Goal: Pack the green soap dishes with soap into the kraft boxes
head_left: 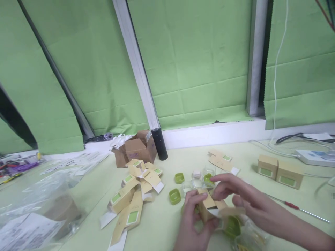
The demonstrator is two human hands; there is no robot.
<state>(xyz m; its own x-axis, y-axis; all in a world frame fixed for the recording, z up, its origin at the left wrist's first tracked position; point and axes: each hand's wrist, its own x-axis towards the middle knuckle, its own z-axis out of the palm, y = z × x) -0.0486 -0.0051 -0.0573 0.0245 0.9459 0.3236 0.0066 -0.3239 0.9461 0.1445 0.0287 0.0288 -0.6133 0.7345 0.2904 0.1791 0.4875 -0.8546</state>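
Small tan carton [208, 201], partly open, is held just above a pale green table [157, 230], right of centre near the bottom edge. From the left, a clear plastic bag [39, 195] lies with printed papers at its near end. Next comes a loose heap of unfolded cartons [133, 205] with green labels, perhaps kept there to be within the left hand's reach. Behind it, a torn brown box [138, 151] stands beside a black cylinder [159, 143]. Green cups [175, 196] and clear cups [187, 187] sit close to the carton, seemingly for easy reach. The left hand [192, 223] is closed around the carton's side, probably to steady it. The right hand [248, 195] is loosely open over the carton's flaps, thumb apart from fingers; whether its fingertips touch cardboard, I cannot tell. Further right, two closed cartons [289, 173] stand side by side, apparently set aside from the clutter, with a red-handled tool [291, 205] nearer.
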